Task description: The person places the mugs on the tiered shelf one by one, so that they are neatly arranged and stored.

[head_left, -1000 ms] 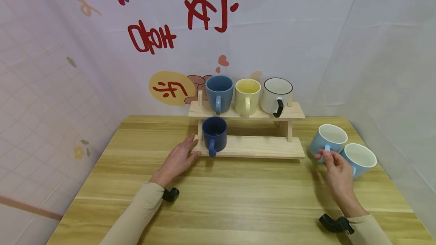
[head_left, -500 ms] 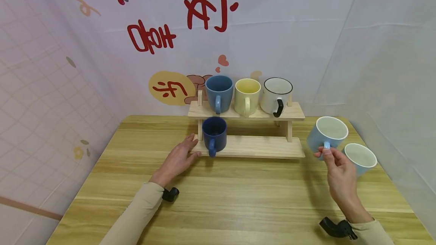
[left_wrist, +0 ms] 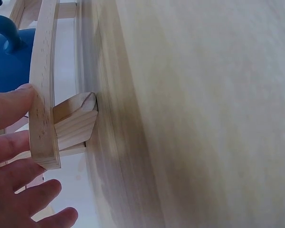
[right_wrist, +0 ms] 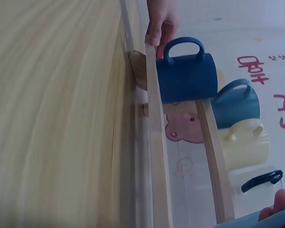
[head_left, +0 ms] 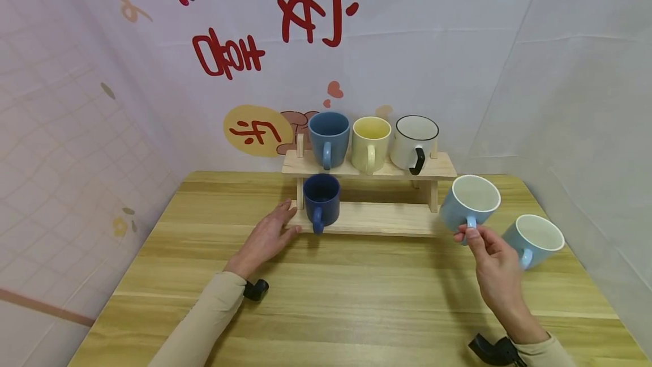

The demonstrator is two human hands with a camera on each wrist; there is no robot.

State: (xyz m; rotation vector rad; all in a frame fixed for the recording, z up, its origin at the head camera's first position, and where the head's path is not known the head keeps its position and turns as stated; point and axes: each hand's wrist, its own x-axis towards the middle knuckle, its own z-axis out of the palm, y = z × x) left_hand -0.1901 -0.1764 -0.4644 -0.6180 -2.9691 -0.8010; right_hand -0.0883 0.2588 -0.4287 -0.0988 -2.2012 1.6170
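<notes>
My right hand (head_left: pixel 499 273) pinches the handle of a light blue mug (head_left: pixel 460 211) with a pale inside, held raised near the right end of a two-tier wooden rack (head_left: pixel 387 220). In the right wrist view only that mug's edge (right_wrist: pixel 270 221) and some fingertips show. My left hand (head_left: pixel 262 245) rests against the left end of the lower shelf. Seen from the left wrist, the thumb touches the board and the other fingers spread loosely around its end. A dark blue mug (head_left: pixel 322 203) stands on the lower shelf beside that hand.
On the upper shelf stand a blue mug (head_left: pixel 328 143), a yellow mug (head_left: pixel 370 149) and a white mug (head_left: pixel 414 143) with black rim and handle. A second light blue mug (head_left: pixel 532 242) sits on the table's right side, near the right wall.
My right hand has lifted the light blue mug off the table and carried it left, toward the rack's right end. The left hand has stayed in place.
</notes>
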